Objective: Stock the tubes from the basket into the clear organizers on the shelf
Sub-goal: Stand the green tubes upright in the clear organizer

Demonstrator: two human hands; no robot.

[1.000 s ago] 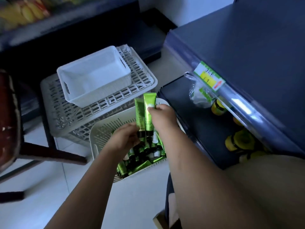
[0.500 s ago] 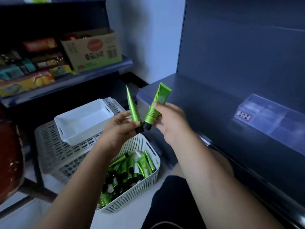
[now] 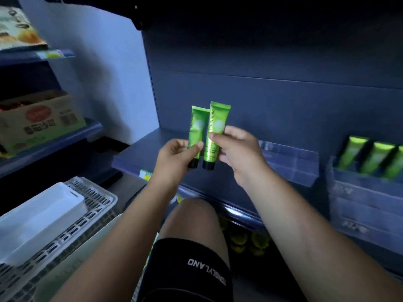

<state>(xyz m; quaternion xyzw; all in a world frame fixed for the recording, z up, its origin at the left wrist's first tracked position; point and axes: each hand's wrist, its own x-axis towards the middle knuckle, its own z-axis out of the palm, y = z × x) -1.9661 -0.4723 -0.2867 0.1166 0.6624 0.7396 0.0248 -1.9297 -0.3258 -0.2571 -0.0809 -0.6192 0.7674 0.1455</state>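
At the far left, a brown cardboard box with a red oval print sits on a dark side shelf. Below it, in the lower left corner, a smooth white plastic bin rests on a pale slotted plastic crate.

Toward the middle, the left hand has its grip closed narrowly on a glossy green plastic tube with a black cap. The thumb lies across the front of the tube's lower body and the fingers curl behind it. The tube stands upright, cap down and flat crimped end up.

Just beside it, a second glossy green tube with a black cap stands the same way and slightly higher. Whether the two tubes' edges touch cannot be told. The right hand grips this one narrowly too, one finger on the front of its middle and the rest behind.

Both tubes are held above the front left part of the dark blue metal shelf, in front of its matte back panel.

Just right of the right hand, a clear ridged plastic organizer stands on the shelf. At the shelf's right edge, well apart from the hands, a second clear plastic organizer holds a row of green tubes, which stand crimped end up and lean back.
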